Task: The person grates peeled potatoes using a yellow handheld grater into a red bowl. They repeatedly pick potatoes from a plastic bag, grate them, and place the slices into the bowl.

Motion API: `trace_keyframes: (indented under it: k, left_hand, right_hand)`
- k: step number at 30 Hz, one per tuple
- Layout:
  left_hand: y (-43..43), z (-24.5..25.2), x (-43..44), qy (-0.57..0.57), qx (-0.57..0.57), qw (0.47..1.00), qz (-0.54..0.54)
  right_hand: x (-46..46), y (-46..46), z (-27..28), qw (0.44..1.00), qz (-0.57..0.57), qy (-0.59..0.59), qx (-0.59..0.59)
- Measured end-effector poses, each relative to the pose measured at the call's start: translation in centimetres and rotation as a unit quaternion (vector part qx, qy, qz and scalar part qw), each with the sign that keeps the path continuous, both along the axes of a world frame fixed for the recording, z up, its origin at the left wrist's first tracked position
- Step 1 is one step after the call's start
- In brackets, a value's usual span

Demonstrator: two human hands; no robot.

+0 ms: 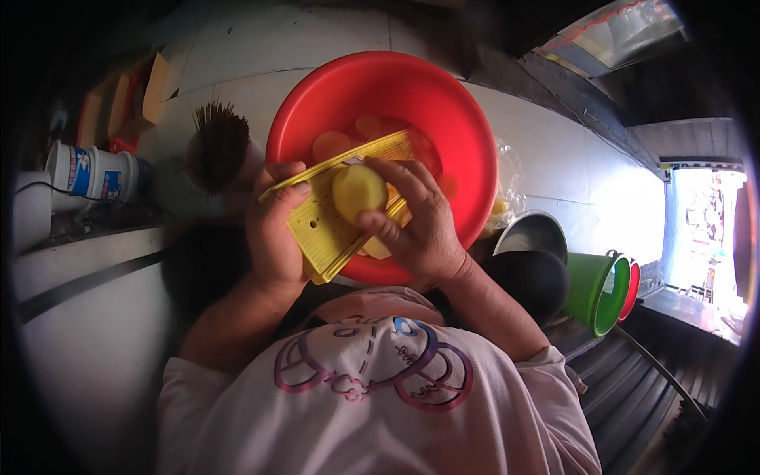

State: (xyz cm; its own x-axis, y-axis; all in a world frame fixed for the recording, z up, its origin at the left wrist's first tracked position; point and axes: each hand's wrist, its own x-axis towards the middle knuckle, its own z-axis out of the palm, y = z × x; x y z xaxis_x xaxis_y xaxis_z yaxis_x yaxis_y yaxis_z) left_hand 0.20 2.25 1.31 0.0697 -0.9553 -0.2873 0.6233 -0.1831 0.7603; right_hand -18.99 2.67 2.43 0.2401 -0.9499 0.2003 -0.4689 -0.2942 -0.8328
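My left hand (pixel 278 222) grips the near-left end of a yellow plastic slicer (pixel 314 237), its thumb lying on the upper face. The slicer is held slantwise above a large red plastic basin (pixel 380 74). In my right hand (pixel 418 219) is a peeled potato (pixel 359 193), pressed flat against the slicer's face between thumb and fingers. Round pale slices (pixel 331 146) lie in the basin beyond the slicer, and more pieces (pixel 377 248) show beneath it. The slicer and my hands hide part of the basin floor. The blade is mostly covered by the potato and fingers.
Left of the basin stands a container of thin sticks (pixel 219 142). White buckets (pixel 77 172) and a cardboard box (pixel 139 95) are further left. On the right are a clear plastic bag (pixel 507 184), a metal bowl (pixel 531 231) and a green bucket (pixel 597 291) beside a red one (pixel 630 291).
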Motion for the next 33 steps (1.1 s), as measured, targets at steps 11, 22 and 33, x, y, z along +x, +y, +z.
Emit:
trace_keyframes:
  k: [11, 22, 33]
  left_hand:
    - [-0.2, 0.1, 0.0, 0.02, 0.006, 1.0, -0.008]
    - [-0.6, -0.3, -0.2, 0.008, 0.004, 1.0, -0.01]
    - [-0.8, -1.6, 0.7, -0.056, -0.031, 0.997, -0.03]
  right_hand:
    - [-0.6, -0.7, -1.6, 0.999, -0.005, -0.01, -0.032]
    - [-2.7, -2.7, -5.2, 0.987, -0.143, 0.026, 0.071]
    - [-4.0, -3.8, -6.8, 0.97, -0.195, -0.014, 0.144]
